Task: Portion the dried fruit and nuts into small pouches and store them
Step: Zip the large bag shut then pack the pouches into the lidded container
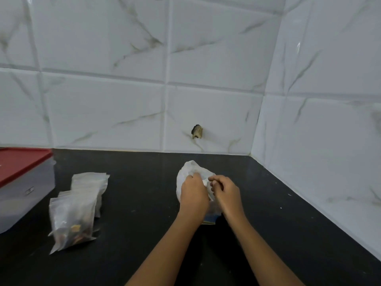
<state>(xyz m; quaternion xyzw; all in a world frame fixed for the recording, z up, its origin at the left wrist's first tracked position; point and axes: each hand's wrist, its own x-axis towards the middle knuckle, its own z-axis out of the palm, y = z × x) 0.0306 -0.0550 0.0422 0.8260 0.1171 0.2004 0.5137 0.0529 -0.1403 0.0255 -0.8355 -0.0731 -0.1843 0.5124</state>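
1. Two hands met over a white bag [190, 168] in the single head view. The bag stood on the black counter [134, 203] and serves here as the landmark.
2. The left hand [193, 191] lay across the bag's front, its fingers curled into the thin plastic and gripping it. This probably steadied the bag so the soft plastic would not slide.
3. The right hand [226, 190], just right of the bag's top, had its fingers bent and pinched a white fold at the mouth. It looked like an effort to work the mouth open or untwist it. The fold was too blurred to say which.
4. A blue and yellow edge [210, 220] showed at the bag's near base, under the wrists. What it belonged to could not be told.
5. Well left of the bag lay one filled pouch [72, 221] with brown and orange pieces inside, so at least one portion looked done.
6. Just behind that pouch, also left of the bag, sat a stack of clear pouches [88, 182]. They seemed empty and were likely kept close for the next fill.
7. Farthest left of the bag stood a clear container [22, 193] with its red lid [20, 162] on, probably meant for storing the portions.
8. On the tiled wall behind the bag was a small dark broken hole [197, 132].
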